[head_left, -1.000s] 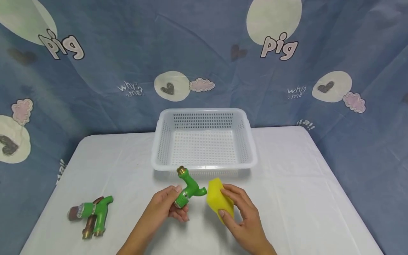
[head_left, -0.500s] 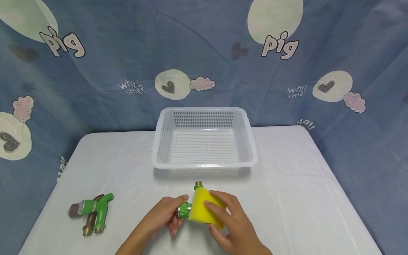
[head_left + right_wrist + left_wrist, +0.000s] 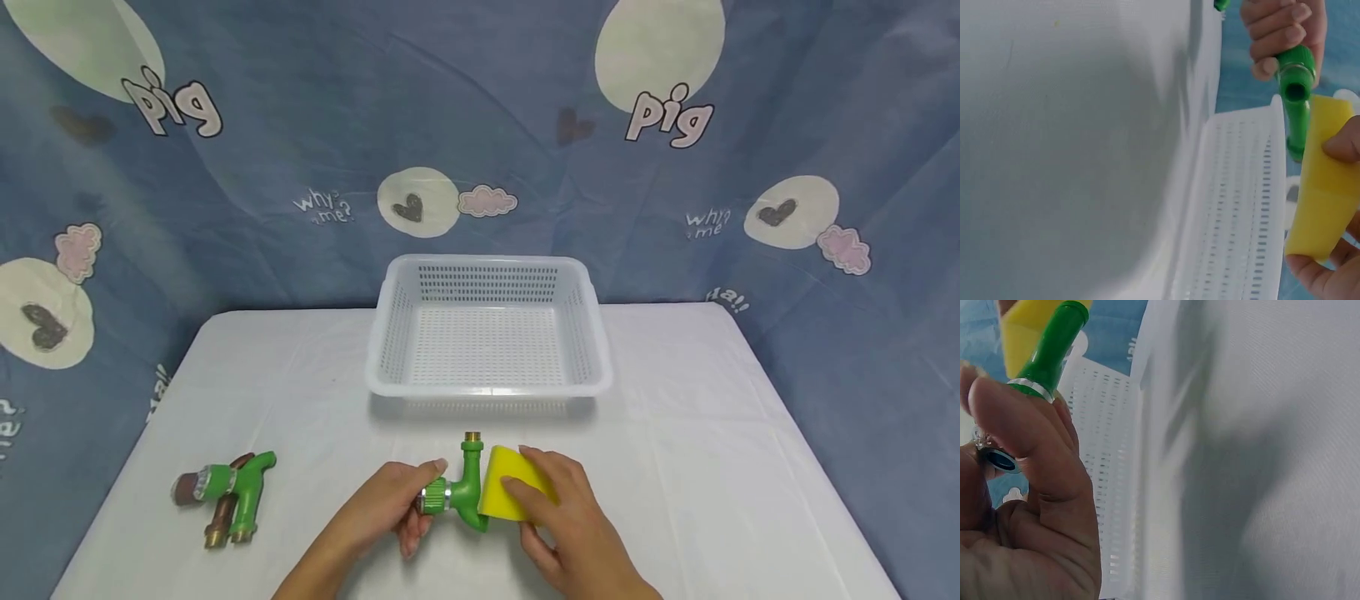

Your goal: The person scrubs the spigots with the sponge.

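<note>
My left hand grips a green faucet by its ribbed green end, thumb on top. The faucet's brass-threaded inlet points away toward the basket, and its spout points right and down. In the left wrist view the curled fingers wrap the end of the faucet. My right hand pinches a yellow sponge between thumb and fingers. The sponge's left edge is right at the faucet's spout side. The right wrist view shows the sponge bent slightly, close beside the faucet.
A white perforated plastic basket stands at the back of the white-covered table. Two more faucets lie crossed at the left, a green one over a brown one. A blue patterned cloth hangs behind.
The left hand has turned the faucet so its inlet points away from me. The sponge came left over the faucet, covering it, then drew back right to its spout side.
</note>
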`<state>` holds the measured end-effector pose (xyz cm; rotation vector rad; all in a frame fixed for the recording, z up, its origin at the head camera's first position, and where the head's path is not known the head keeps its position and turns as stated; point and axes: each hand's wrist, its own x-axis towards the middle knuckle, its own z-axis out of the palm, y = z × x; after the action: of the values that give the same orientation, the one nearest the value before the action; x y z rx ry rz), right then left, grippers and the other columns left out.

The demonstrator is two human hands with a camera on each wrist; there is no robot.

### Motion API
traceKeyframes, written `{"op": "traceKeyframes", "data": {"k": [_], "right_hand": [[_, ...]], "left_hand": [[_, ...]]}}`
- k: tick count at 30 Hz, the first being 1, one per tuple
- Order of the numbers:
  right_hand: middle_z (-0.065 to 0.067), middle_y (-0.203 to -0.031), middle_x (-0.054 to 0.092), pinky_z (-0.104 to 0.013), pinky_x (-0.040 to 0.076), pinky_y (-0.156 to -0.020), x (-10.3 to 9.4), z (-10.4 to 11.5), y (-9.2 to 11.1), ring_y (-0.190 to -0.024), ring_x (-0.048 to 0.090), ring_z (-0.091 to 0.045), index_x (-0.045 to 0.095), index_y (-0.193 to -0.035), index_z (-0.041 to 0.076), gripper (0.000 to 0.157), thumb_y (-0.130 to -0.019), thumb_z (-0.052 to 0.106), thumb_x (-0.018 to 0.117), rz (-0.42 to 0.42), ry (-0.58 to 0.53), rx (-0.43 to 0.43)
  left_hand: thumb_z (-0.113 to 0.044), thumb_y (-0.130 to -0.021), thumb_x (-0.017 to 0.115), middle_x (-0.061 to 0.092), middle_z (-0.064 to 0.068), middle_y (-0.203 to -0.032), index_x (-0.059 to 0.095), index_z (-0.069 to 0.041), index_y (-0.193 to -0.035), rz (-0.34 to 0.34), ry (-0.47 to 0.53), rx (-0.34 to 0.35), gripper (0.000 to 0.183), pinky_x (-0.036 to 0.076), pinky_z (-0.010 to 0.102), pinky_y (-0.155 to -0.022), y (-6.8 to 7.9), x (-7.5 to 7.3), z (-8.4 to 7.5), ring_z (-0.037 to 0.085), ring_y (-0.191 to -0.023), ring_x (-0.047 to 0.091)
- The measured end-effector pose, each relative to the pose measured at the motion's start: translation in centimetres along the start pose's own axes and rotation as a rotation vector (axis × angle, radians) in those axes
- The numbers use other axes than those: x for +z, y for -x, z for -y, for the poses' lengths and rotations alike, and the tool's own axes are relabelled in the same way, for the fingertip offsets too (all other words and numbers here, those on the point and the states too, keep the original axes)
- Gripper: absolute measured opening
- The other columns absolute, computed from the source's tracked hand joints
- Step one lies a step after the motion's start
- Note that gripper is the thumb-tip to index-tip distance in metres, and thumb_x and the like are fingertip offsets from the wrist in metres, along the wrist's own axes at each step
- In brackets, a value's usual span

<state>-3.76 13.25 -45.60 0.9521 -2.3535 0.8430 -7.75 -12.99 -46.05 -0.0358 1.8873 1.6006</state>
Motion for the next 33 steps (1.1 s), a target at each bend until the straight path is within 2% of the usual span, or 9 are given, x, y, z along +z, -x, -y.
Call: {"op": "traceKeyframes", "data": {"k": [2, 7, 13, 18, 24, 28, 33], "right_hand": [[-0.013, -0.14, 0.046, -0.022, 0.033, -0.106, 0.0, 0.1, 0.0, -0.12, 0.045, -0.031, 0.063, -0.124, 0.018, 0.033, -0.095, 0.022, 0.048, -0.007, -0.014, -0.016], [-0.013, -0.141, 0.044, -0.027, 0.035, -0.107, 0.7, 1.0, -0.4, -0.123, 0.044, -0.029, 0.06, -0.126, 0.019, 0.033, -0.096, 0.025, 0.049, 0.039, -0.02, -0.082], [-0.013, -0.138, 0.046, -0.035, 0.039, -0.103, 1.3, 1.3, -0.6, -0.121, 0.046, -0.03, 0.06, -0.126, 0.016, 0.034, -0.094, 0.019, 0.048, 0.046, -0.003, -0.137], [-0.011, -0.137, 0.046, -0.032, 0.038, -0.103, 1.0, 0.7, -0.2, -0.12, 0.045, -0.028, 0.061, -0.123, 0.019, 0.035, -0.091, 0.017, 0.047, 0.082, 0.032, -0.096], [-0.012, -0.135, 0.049, -0.028, 0.033, -0.105, 0.3, -0.4, 0.2, -0.117, 0.045, -0.031, 0.063, -0.119, 0.017, 0.039, -0.082, 0.012, 0.053, 0.034, 0.045, -0.026], [-0.013, -0.135, 0.049, -0.029, 0.033, -0.106, 0.3, -0.2, 0.0, -0.117, 0.046, -0.032, 0.063, -0.119, 0.015, 0.034, -0.087, 0.015, 0.05, 0.006, 0.032, -0.056], [-0.013, -0.135, 0.048, -0.032, 0.036, -0.105, 1.1, 1.0, -0.4, -0.119, 0.046, -0.031, 0.062, -0.119, 0.016, 0.032, -0.094, 0.02, 0.043, 0.023, 0.043, -0.125]], "left_hand": [[-0.052, -0.096, 0.05, 0.056, 0.006, -0.05, 0.06, 0.003, -0.068, 0.004, -0.008, 0.003, 0.062, 0.05, 0.031, -0.037, 0.0, -0.1, 0.1, 0.012, -0.034, 0.051], [-0.055, -0.096, 0.048, 0.057, 0.006, -0.051, 0.062, 0.007, -0.071, 0.007, -0.043, 0.015, 0.068, 0.051, 0.034, -0.038, -0.1, 0.0, 0.0, 0.013, -0.035, 0.052], [-0.057, -0.096, 0.046, 0.056, 0.006, -0.05, 0.061, 0.001, -0.067, 0.036, -0.073, 0.033, 0.066, 0.051, 0.035, -0.038, -0.2, 0.1, -0.2, 0.014, -0.035, 0.051], [-0.055, -0.097, 0.046, 0.052, 0.003, -0.047, 0.058, -0.006, -0.062, 0.02, -0.108, 0.023, 0.061, 0.048, 0.034, -0.035, -0.2, 0.0, -0.5, 0.011, -0.032, 0.046], [-0.056, -0.097, 0.044, 0.052, 0.003, -0.047, 0.057, -0.006, -0.062, 0.017, -0.101, 0.034, 0.063, 0.048, 0.037, -0.034, -0.2, 0.0, -0.7, 0.01, -0.031, 0.046], [-0.056, -0.097, 0.044, 0.051, 0.003, -0.047, 0.057, -0.006, -0.062, 0.022, -0.079, 0.025, 0.063, 0.047, 0.032, -0.033, -0.3, 0.0, -0.7, 0.01, -0.032, 0.045], [-0.059, -0.096, 0.043, 0.051, 0.002, -0.047, 0.056, -0.006, -0.063, 0.03, -0.087, 0.017, 0.064, 0.046, 0.03, -0.033, -0.5, 0.3, -0.6, 0.01, -0.032, 0.045]]}}
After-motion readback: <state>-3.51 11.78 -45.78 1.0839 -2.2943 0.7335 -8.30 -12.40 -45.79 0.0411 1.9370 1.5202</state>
